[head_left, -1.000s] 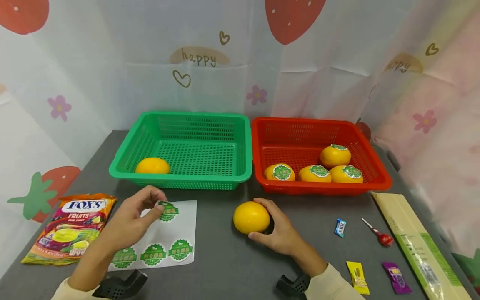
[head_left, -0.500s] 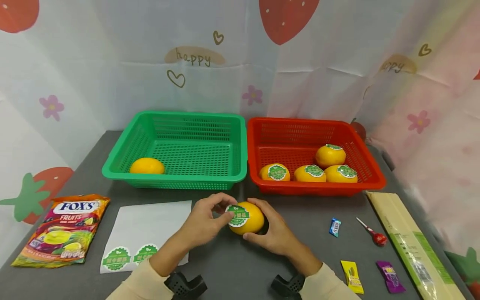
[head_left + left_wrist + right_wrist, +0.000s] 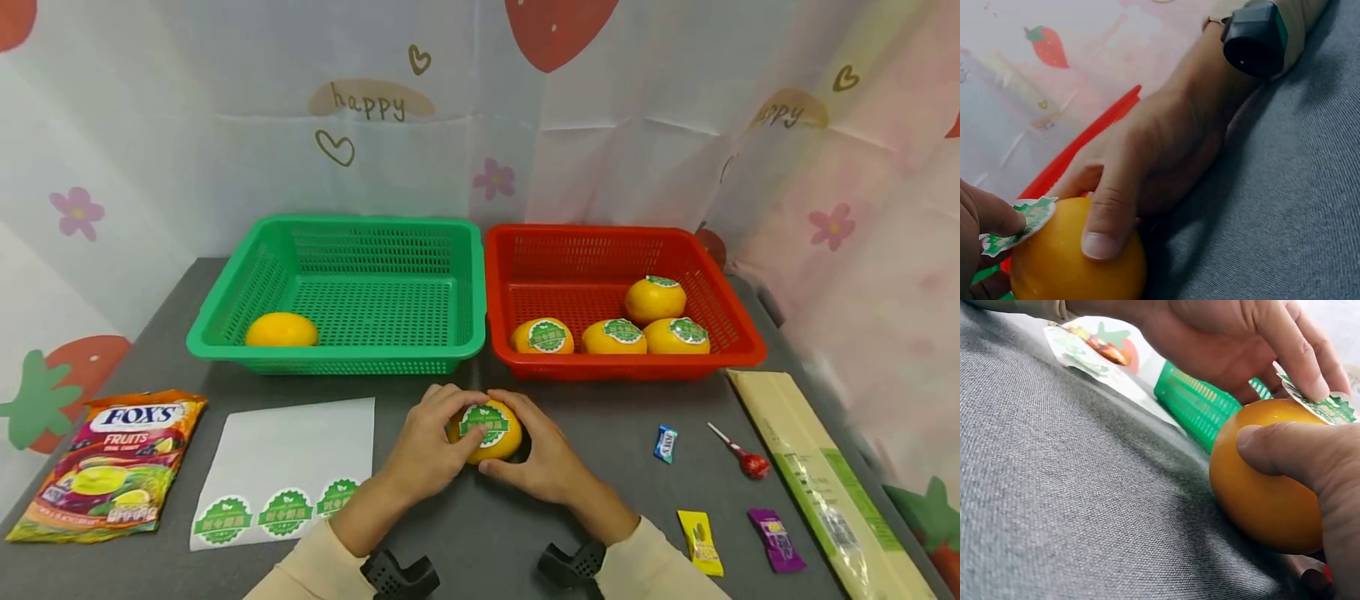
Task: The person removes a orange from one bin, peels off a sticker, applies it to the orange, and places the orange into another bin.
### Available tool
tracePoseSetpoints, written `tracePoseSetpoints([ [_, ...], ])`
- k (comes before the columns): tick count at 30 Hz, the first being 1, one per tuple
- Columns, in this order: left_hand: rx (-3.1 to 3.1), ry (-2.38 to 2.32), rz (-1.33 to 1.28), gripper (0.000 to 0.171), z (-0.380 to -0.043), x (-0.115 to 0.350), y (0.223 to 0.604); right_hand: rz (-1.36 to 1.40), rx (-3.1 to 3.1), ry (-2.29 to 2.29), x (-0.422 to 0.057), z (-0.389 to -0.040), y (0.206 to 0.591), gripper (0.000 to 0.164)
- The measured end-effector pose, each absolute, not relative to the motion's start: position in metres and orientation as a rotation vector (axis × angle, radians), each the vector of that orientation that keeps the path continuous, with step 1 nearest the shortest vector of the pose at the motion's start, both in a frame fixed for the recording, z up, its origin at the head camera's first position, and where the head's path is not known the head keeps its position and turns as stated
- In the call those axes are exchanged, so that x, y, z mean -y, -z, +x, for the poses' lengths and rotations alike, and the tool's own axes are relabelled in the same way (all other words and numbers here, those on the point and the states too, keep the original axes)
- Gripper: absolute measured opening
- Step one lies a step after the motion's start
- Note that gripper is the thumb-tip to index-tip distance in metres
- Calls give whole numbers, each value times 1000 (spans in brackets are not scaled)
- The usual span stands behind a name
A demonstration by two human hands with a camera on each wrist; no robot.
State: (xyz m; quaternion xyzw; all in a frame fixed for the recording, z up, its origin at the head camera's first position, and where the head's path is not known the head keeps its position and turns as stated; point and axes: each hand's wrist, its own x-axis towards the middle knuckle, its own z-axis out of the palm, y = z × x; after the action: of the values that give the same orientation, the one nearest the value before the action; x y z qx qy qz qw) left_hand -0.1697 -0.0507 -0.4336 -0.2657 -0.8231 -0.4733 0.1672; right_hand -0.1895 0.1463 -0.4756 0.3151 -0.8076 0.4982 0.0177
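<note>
In the head view, a smooth yellow-orange fruit, likely an orange, sits on the grey table between both hands. My right hand grips it from the right, with the thumb on the near side and the fingers over the far side. A round green-and-white sticker lies against the fruit's upper left. My left hand has its thumb on the sticker's face and its fingers behind the edge. The right wrist view shows part of the sticker standing off the peel.
A white sheet with several stickers lies at left, beside a candy bag. Behind stand a green basket with one fruit and a red basket with several stickered fruits. Wrapped candies, a lollipop and a long packet lie right.
My left hand has carried the sticker from the sheet rightward onto the orange and moved further over the fruit. My right hand keeps its grip. The head view has shifted slightly.
</note>
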Motion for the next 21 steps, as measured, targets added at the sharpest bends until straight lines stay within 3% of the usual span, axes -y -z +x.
tracePoseSetpoints([
  [15,2257,1309,-791,42,-175,50,452,948,2548,-1551,-148,-189,475,79],
  [21,2082,1318,-958,25,-178,49,460,971,2515,-1530,-146,-189,475,80],
])
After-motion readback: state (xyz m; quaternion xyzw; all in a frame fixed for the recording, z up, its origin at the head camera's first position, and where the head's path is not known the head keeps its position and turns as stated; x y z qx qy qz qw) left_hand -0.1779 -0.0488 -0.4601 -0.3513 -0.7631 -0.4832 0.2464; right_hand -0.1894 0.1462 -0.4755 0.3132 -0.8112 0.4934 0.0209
